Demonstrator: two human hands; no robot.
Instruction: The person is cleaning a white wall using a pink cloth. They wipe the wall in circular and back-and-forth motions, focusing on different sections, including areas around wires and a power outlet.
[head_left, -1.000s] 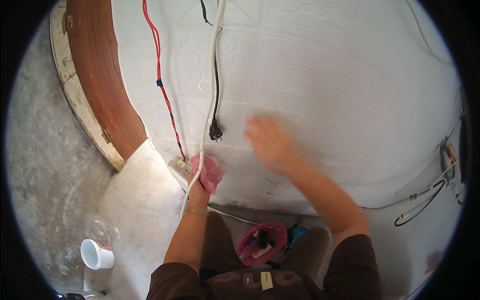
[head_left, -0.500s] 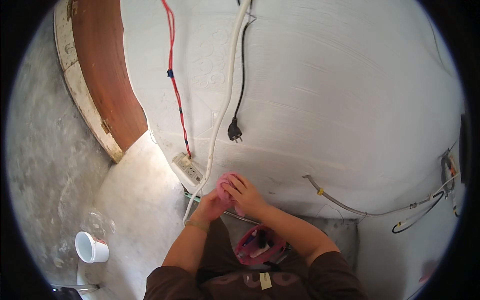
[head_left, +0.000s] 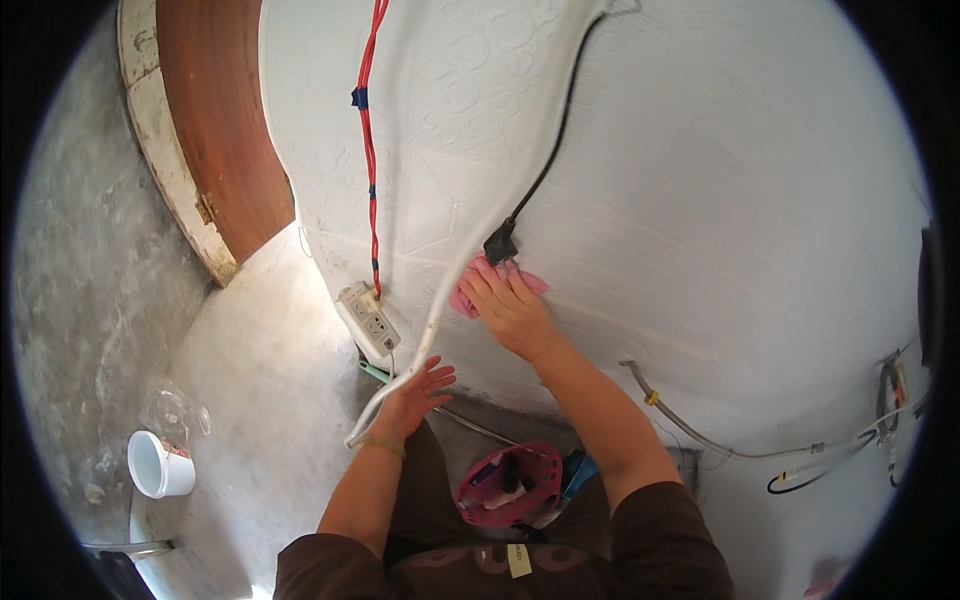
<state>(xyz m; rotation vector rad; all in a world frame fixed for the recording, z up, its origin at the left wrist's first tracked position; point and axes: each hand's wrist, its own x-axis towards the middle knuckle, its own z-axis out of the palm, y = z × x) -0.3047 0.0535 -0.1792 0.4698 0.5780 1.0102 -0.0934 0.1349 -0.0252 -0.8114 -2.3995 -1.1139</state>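
My right hand (head_left: 512, 312) lies over a pink cloth (head_left: 464, 303) and presses it against the white upright surface (head_left: 640, 230). The cloth's edges show on both sides of my fingers. Just above, a black power plug (head_left: 500, 243) hangs on its cord, close to my fingertips. Lower down, my left hand (head_left: 408, 402) is empty, with its fingers spread. It is beside the lower bend of a white hose (head_left: 440, 310); whether it touches the hose I cannot tell.
A white socket strip (head_left: 368, 322) with red wires (head_left: 371, 200) hangs left of the hose. Below my arms is a pink basket (head_left: 510, 485) holding small items. A white bucket (head_left: 160, 466) rests on the floor at left. Right, a grey hose (head_left: 690, 425) runs along the surface.
My hands, together on the bunched cloth before, have parted. The right has carried the cloth up onto the white surface; the left has let go and opened. The view has shifted slightly.
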